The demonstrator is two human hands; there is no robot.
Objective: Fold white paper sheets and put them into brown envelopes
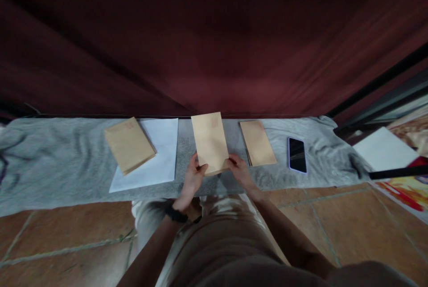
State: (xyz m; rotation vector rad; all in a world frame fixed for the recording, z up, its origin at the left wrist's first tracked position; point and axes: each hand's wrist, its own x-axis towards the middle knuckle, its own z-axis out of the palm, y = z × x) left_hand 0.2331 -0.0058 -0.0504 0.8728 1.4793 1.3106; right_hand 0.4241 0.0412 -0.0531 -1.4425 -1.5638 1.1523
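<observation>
Between my two hands I hold a tan paper envelope [210, 140] with a small reddish print near its upper right corner; it may be a small stack, since a second edge shows at the bottom. My left hand [194, 173] grips its lower left corner, thumb on top. At the lower right edge my right hand [239, 169] pinches it the same way. To the left, several tan envelopes [129, 146] lie piled partly on white paper [163, 153]. Another short pile of envelopes [259, 144] rests just right of my right hand.
A grey cloth [76, 193] covers the narrow bench. On its right part lies a phone [297, 155] in a lilac case. A dark red curtain [214, 55] hangs behind. Black bars [397, 172], a white sheet [384, 149] and a colourful print are at the far right.
</observation>
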